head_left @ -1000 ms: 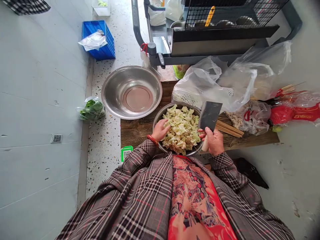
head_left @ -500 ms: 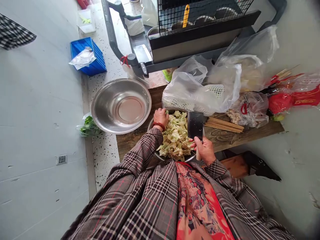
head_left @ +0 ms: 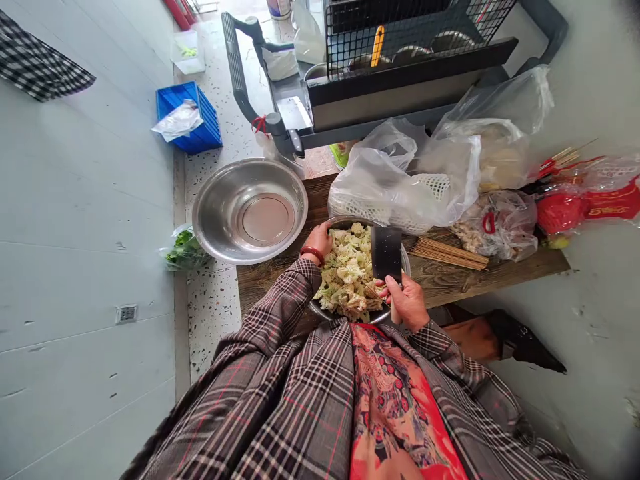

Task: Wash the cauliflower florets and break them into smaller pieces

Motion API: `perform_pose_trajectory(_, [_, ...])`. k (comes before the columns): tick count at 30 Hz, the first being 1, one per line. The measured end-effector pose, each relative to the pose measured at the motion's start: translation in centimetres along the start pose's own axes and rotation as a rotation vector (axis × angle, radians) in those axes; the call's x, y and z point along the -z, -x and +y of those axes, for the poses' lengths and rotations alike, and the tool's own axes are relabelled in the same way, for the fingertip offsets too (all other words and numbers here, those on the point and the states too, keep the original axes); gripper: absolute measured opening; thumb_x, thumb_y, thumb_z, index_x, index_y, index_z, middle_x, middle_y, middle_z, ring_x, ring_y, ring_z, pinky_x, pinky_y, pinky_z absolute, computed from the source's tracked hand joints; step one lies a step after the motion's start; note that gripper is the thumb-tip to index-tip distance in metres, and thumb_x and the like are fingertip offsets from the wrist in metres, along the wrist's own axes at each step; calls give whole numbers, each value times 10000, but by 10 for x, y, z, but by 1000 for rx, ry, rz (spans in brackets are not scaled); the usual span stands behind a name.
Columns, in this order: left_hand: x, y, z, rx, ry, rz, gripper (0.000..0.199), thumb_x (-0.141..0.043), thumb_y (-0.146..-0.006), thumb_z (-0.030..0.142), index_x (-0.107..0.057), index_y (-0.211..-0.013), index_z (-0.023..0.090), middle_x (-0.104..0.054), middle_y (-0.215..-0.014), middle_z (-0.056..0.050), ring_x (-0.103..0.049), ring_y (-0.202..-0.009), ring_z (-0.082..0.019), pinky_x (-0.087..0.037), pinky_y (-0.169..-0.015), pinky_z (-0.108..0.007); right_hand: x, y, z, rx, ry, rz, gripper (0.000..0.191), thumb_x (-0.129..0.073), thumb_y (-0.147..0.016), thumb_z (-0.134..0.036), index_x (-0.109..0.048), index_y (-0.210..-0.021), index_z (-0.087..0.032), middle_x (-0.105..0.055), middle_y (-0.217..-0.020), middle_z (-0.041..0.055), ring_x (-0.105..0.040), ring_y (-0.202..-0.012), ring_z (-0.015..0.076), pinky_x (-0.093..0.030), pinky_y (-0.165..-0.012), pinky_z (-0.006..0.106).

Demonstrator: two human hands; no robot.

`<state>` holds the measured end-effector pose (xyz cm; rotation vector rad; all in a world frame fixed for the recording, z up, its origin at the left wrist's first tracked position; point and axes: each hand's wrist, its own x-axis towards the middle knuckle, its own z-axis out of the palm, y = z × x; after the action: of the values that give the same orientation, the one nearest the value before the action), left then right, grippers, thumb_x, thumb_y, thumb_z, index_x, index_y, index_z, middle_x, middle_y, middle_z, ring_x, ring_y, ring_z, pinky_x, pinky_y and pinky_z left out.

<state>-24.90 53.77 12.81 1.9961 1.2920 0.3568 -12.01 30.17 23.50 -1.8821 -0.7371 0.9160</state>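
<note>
Cauliflower florets (head_left: 350, 267) fill a metal basin (head_left: 406, 261) right in front of my body. My left hand (head_left: 319, 241), with a reddish bracelet at the wrist, is at the basin's upper left edge, its fingers curled over the rim. My right hand (head_left: 407, 301) is wrapped round the pale handle of a cleaver (head_left: 387, 253). The dark wet blade points away from me over the right side of the florets. A thin stick shows by the right fingers; whether they hold it I cannot tell.
A wide steel basin (head_left: 210, 220) stands at the left. Behind are plastic bags (head_left: 370, 180) and a dark rack (head_left: 400, 87). Bamboo skewers (head_left: 450, 253) lie on the wooden board (head_left: 520, 277) at the right. A blue crate (head_left: 205, 127) and bagged greens (head_left: 183, 252) are farther left.
My left hand has moved from the florets' upper left edge outward to the basin rim. The cleaver stays over the right side. The whole view has shifted slightly.
</note>
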Motion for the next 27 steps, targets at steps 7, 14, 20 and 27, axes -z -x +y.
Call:
perform_pose_trajectory(7, [7, 14, -17, -32, 78, 19, 121, -594, -774, 161, -703, -823, 186, -610, -860, -55, -537, -767, -171, -441, -772, -299, 2, 5, 1, 15, 15, -5, 475, -547, -839, -621, -655, -869, -160, -760, -828, 96, -677, -566, 154, -507, -454, 230])
perform_pose_trajectory(14, [19, 32, -18, -6, 270, 8, 85, -649, -697, 183, -726, -731, 174, -616, -813, -55, -522, -745, -170, -438, -762, -314, -1, 8, -3, 18, 29, -13, 475, -557, -830, -619, -661, -832, -156, -761, -833, 113, -664, -551, 147, -505, -454, 230])
perform_pose_trajectory(20, [54, 76, 3, 23, 1149, -133, 253, -747, -709, 361, -729, -890, 183, -699, -1065, -84, -610, -976, -195, -453, -837, -305, -4, 9, -12, 24, 23, -11, 477, -574, -807, -625, -663, -832, -157, -760, -818, 106, -670, -557, 157, -503, -436, 235])
perform_pose_trajectory(27, [62, 117, 22, 85, 1355, -133, 318, -811, -685, 407, -716, -869, 165, -686, -872, -35, -581, -760, -116, -449, -712, -236, -8, 11, -24, 49, 42, -80, 461, -595, -796, -630, -667, -825, -176, -751, -768, 93, -657, -558, 185, -511, -455, 277])
